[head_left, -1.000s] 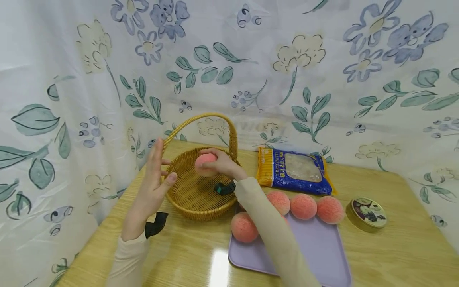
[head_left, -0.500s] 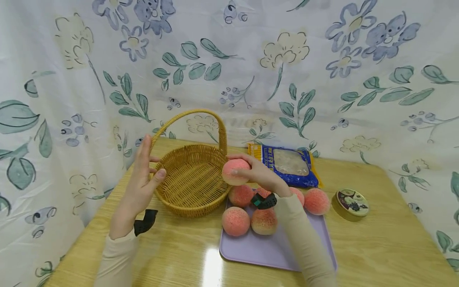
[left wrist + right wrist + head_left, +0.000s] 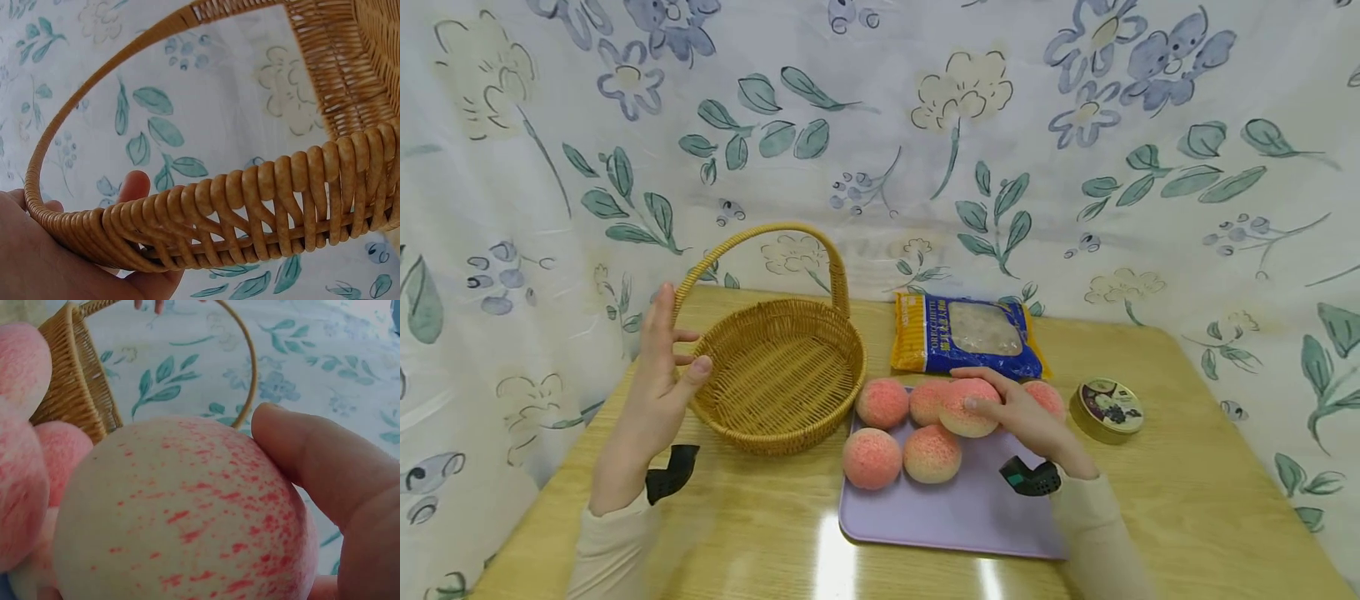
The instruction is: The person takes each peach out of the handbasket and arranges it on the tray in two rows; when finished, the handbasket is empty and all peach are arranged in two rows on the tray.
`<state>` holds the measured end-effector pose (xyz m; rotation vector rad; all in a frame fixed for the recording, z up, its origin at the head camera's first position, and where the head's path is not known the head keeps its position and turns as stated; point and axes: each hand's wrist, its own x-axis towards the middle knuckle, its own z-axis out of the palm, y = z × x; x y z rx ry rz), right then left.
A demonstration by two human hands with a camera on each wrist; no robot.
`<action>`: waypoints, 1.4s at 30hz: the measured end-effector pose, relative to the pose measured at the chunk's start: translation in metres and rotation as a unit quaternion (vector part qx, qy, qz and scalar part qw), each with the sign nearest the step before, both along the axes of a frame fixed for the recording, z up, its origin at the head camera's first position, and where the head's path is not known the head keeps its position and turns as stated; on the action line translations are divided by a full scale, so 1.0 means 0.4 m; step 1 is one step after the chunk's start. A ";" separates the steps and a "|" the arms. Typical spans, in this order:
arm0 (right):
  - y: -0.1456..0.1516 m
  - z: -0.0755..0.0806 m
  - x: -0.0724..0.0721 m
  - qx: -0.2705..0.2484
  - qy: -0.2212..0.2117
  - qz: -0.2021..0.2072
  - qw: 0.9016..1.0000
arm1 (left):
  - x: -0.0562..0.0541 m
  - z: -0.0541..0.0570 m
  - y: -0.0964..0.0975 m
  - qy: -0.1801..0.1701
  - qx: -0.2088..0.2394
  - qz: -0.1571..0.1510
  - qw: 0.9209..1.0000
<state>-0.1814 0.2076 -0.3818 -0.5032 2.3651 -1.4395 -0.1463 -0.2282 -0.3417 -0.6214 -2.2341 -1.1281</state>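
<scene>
In the head view, my right hand (image 3: 1018, 417) grips a pink-and-cream peach (image 3: 968, 408) with the thumb in front and fingers over its far side. That peach (image 3: 181, 519) fills much of the right wrist view. It is over the lilac tray (image 3: 955, 521), overlapping another peach (image 3: 928, 402) behind it. My left hand (image 3: 655, 387) is at the left side of a wicker basket (image 3: 778, 437), with thumb and fingers on both sides of the handle's foot (image 3: 125, 244) in the left wrist view. Nothing lies inside the basket.
Several more peaches (image 3: 872, 458) sit on the tray, close to the basket's right side. Behind the tray lies a blue-and-yellow orecchiette bag (image 3: 970, 333). A round tin (image 3: 1107, 410) stands on the wooden table (image 3: 1195, 492) at right, before a floral curtain (image 3: 880, 150).
My right hand has carried the peach from inside the basket rightward over the tray. The left hand has stayed at the basket's handle. The head view has turned slightly right.
</scene>
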 end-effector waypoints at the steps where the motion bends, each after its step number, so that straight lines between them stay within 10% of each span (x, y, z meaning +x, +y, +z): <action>1: 0.010 0.000 0.007 0.006 0.000 -0.001 1.000 | 0.002 0.000 -0.002 0.002 0.001 0.001 1.000; 10: 0.057 -0.025 0.064 0.060 -0.017 -0.003 0.998 | 0.005 0.000 -0.010 0.000 -0.004 0.000 1.000; 25: 0.024 -0.092 0.050 0.075 0.027 0.064 0.995 | 0.013 -0.007 -0.027 -0.002 -0.002 0.011 1.000; 42: 0.046 -0.039 0.062 0.088 0.029 0.047 0.995 | 0.012 -0.006 -0.025 -0.004 -0.009 0.015 1.000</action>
